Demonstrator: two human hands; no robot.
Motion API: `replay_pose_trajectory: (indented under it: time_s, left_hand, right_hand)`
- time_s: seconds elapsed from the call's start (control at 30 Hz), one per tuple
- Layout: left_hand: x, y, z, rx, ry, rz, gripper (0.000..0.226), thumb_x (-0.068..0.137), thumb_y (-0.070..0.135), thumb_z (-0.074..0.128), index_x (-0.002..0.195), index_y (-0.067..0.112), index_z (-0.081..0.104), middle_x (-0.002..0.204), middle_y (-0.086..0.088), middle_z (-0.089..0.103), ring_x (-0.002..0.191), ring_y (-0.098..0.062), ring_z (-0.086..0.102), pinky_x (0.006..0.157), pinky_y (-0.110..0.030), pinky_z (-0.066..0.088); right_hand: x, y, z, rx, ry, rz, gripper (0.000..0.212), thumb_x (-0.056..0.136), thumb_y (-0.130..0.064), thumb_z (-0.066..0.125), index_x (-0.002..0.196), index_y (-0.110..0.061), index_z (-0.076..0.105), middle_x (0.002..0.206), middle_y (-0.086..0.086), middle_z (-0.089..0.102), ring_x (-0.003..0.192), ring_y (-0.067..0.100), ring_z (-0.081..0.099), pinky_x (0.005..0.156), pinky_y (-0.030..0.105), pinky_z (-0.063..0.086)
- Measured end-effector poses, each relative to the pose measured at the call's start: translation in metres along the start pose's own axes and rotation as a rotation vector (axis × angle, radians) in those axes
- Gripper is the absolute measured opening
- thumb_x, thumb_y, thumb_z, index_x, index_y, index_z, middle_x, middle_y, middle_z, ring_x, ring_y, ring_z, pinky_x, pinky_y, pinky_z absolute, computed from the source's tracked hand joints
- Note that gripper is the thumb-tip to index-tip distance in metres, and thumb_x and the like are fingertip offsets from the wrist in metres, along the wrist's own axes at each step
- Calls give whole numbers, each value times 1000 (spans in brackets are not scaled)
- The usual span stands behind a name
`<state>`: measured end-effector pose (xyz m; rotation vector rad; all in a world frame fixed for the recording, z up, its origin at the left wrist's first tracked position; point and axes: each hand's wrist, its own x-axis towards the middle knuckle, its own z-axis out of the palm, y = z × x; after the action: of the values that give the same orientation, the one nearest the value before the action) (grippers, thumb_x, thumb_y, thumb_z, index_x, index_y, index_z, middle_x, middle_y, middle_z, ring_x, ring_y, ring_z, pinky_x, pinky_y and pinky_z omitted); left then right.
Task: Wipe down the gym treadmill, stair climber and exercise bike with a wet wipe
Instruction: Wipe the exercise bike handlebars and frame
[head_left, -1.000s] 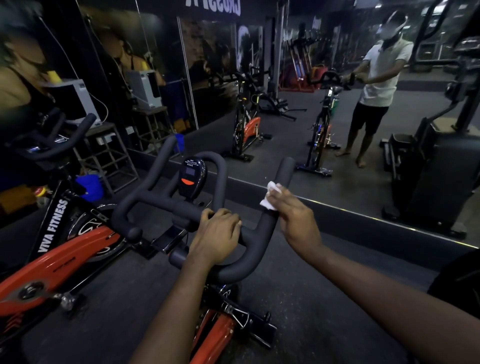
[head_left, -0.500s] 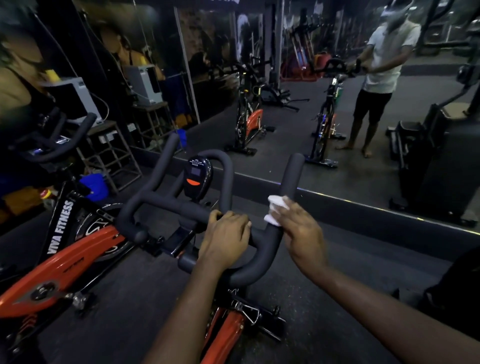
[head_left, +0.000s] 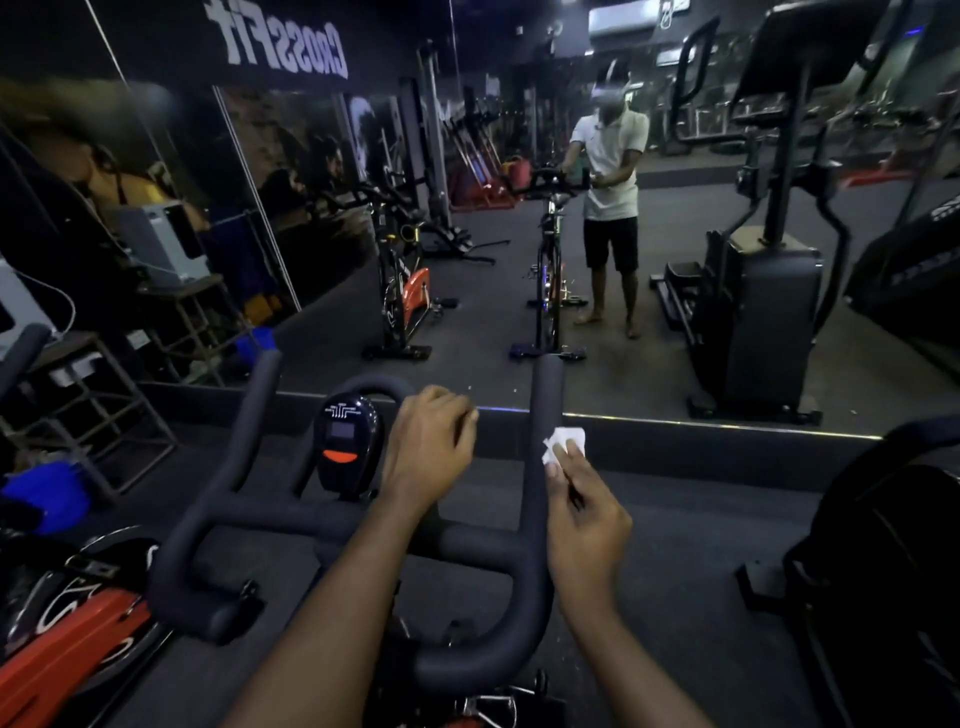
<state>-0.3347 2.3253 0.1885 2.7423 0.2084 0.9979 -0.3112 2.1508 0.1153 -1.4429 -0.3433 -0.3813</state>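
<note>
An exercise bike's black foam handlebar (head_left: 332, 527) fills the lower middle of the view, with a small console (head_left: 345, 447) at its centre. My left hand (head_left: 428, 452) grips the inner loop of the bar, just right of the console. My right hand (head_left: 584, 512) pinches a small white wet wipe (head_left: 563, 441) and holds it against the right upright horn of the bar (head_left: 545, 415).
A big wall mirror (head_left: 675, 312) runs straight ahead, showing the bike, a person and a stair climber (head_left: 763, 312). A second orange-and-black bike (head_left: 62, 649) stands at lower left. A metal stand (head_left: 93, 395) with a blue bin (head_left: 44, 499) sits at left. A dark machine (head_left: 883, 561) is at right.
My left hand moved from the lower crossbar up to the inner loop by the console. My right hand slid the wipe further up the right horn. The camera tilted up.
</note>
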Motion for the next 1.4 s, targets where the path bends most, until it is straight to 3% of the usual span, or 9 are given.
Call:
replay_pose_trajectory:
  time_s: [0.13, 0.27, 0.4, 0.47, 0.63, 0.87, 1.13, 1.27, 1.4]
  left_hand:
    - [-6, -13, 13, -69, 102, -12, 8, 90, 7, 64, 87, 6, 71, 95, -8, 68, 108, -25, 62, 93, -40, 47]
    - [-1, -12, 12, -45, 79, 15, 9, 89, 11, 61, 86, 10, 70, 91, -2, 68, 105, -22, 61, 90, -42, 49]
    - [-2, -11, 11, -57, 97, -8, 6, 88, 5, 66, 87, 8, 71, 91, -3, 68, 105, -22, 62, 92, -39, 48]
    - [-2, -10, 11, -62, 110, -10, 7, 89, 4, 65, 87, 7, 71, 90, -2, 68, 104, -22, 62, 92, -38, 48]
    - [-3, -7, 7, -64, 103, -29, 9, 87, 8, 61, 84, 6, 70, 90, -4, 68, 103, -23, 63, 93, -28, 40]
    - [-4, -4, 6, -59, 79, -70, 12, 88, 10, 60, 83, 5, 70, 91, -5, 68, 102, -23, 63, 93, -25, 39]
    - [-4, -8, 12, -28, 89, -48, 6, 88, 3, 69, 86, 8, 71, 94, -3, 65, 100, -19, 62, 94, -29, 43]
    - [-4, -9, 13, -13, 93, -42, 5, 88, 3, 69, 86, 8, 71, 95, -3, 65, 100, -19, 62, 94, -27, 43]
    - [-4, -7, 13, 8, 86, -44, 7, 87, 2, 69, 84, 9, 70, 93, -2, 64, 100, -18, 62, 92, -31, 46]
  right_hand:
    - [55, -16, 21, -88, 10, -148, 25, 92, 0, 70, 115, -8, 77, 125, -13, 65, 123, 4, 62, 107, 30, 49]
    - [86, -18, 27, -186, -21, -250, 26, 89, 6, 72, 111, -5, 78, 124, 1, 70, 119, 22, 65, 106, 35, 49]
    - [61, 0, 10, -283, -91, -341, 35, 83, 12, 73, 109, -10, 79, 123, 1, 72, 108, 16, 60, 101, 12, 40]
    - [54, 1, 5, -289, -128, -366, 36, 81, 14, 73, 109, -10, 79, 121, 0, 73, 105, 14, 58, 99, 9, 38]
    - [112, -20, 20, -383, -234, -417, 30, 84, 12, 68, 105, -7, 80, 116, 3, 74, 103, 23, 56, 96, 16, 41]
    - [106, -12, 7, -584, -547, -667, 26, 78, 6, 70, 91, -14, 80, 100, -5, 75, 98, 19, 50, 90, 24, 45]
    - [162, -13, 23, -330, -362, -432, 16, 88, -1, 70, 98, -11, 78, 99, -2, 73, 99, 17, 56, 90, 6, 35]
    - [174, 1, 27, -142, -425, -75, 10, 96, -22, 66, 92, -20, 75, 79, -10, 71, 75, 6, 63, 73, 26, 52]
    - [176, 17, 28, 85, -378, 329, 22, 101, -19, 59, 82, -11, 66, 71, -2, 56, 72, 16, 49, 71, 38, 43]
